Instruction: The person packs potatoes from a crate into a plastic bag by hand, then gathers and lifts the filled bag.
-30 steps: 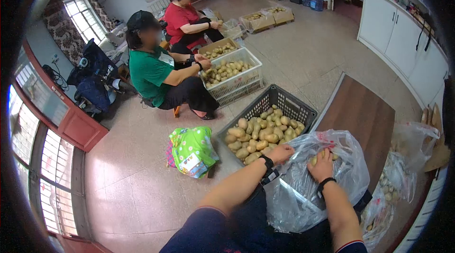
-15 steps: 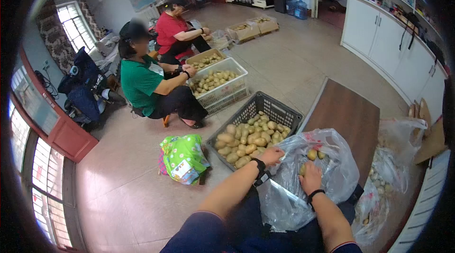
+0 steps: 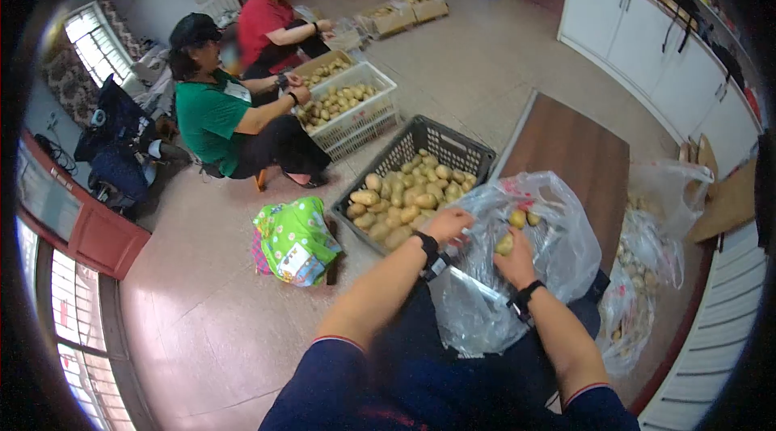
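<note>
A large clear plastic bag (image 3: 558,261) lies over my lap, its mouth open toward me. My right hand (image 3: 516,260) is inside the bag's opening with its fingers around a potato (image 3: 504,244). Two more potatoes (image 3: 517,218) rest in the bag just beyond that hand. My left hand (image 3: 449,226) is at the bag's left edge, its fingers bent near the plastic; whether they pinch it is too small to tell. Beyond my left hand stands a black crate (image 3: 465,153) holding many potatoes (image 3: 404,193).
A brown board (image 3: 566,156) stretches beyond the bag. Bags of potatoes (image 3: 638,269) lie at right. A green patterned cloth (image 3: 297,239) covers a stool at left. Two seated people work by a white crate (image 3: 356,128). White cabinets (image 3: 630,35) line the right wall.
My right hand has drawn back from the potatoes deep in the bag and now holds one potato nearer the bag's left side. The camera view has shifted, moving the scene left.
</note>
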A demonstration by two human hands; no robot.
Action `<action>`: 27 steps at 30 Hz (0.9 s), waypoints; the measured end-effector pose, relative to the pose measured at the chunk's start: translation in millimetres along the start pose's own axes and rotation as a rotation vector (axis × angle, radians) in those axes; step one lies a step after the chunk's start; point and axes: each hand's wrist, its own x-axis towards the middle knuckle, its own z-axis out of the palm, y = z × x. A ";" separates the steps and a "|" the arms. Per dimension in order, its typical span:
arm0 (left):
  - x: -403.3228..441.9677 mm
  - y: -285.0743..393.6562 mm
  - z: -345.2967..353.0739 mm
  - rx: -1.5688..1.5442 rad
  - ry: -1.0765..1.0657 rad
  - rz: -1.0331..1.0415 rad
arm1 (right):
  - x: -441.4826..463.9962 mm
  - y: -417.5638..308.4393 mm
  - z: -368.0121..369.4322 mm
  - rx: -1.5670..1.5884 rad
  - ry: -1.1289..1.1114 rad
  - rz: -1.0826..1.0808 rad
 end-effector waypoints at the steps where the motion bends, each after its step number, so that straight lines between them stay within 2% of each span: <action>1: 1.8 0.5 1.0 -0.006 -0.001 -0.004 | 3.9 -14.6 -6.4 0.142 -0.090 0.190; 2: 0.8 -0.2 2.1 -0.015 -0.006 -0.017 | 7.3 -8.6 3.9 0.151 -0.094 0.174; 4: -1.5 1.3 0.7 -0.029 -0.027 -0.036 | 16.4 8.2 24.0 0.617 -0.135 0.443; 5: -1.9 2.3 0.5 -0.045 -0.068 -0.059 | 18.7 -32.9 -2.9 0.839 -0.266 0.604; 9: -5.8 2.9 2.0 -0.074 -0.075 -0.101 | 29.1 -58.9 -2.8 1.005 -0.356 0.621; 11: -17.2 15.2 0.3 -0.129 -0.173 -0.093 | 34.6 -88.3 -15.7 1.142 -0.539 0.613; 14: -25.4 24.2 0.0 -0.213 -0.235 -0.195 | 39.7 -90.1 -2.7 1.091 -0.512 0.612; 16: -19.9 22.1 -3.6 -0.179 -0.233 -0.184 | 45.4 -87.6 4.0 1.017 -0.488 0.589; 18: -13.9 14.7 -8.3 -0.255 -0.307 -0.233 | 43.8 -86.4 7.4 0.783 -0.395 0.487; 20: -14.5 8.4 -9.7 -0.295 -0.289 -0.120 | 49.1 -55.5 38.1 0.673 -0.256 0.217; 21: -0.8 0.7 -14.6 -0.320 -0.309 -0.190 | 49.8 -70.2 23.6 0.637 -0.310 0.251; 22: -16.3 15.9 -13.2 -0.310 -0.249 -0.139 | 49.4 -60.1 32.4 0.583 -0.278 0.292; 24: -13.0 11.1 -16.9 -0.375 -0.139 -0.088 | 44.5 -50.4 40.2 0.518 -0.171 0.215; 25: -4.9 3.1 -25.9 -0.411 -0.192 -0.088 | 40.1 -52.8 35.0 0.510 -0.175 0.239; 26: -7.5 4.3 -24.9 -0.479 -0.083 -0.050 | 35.1 -59.4 24.9 0.430 -0.118 0.115; 27: -0.2 -7.0 -39.1 -0.482 -0.178 0.000 | 27.6 -58.5 16.3 0.346 -0.064 0.005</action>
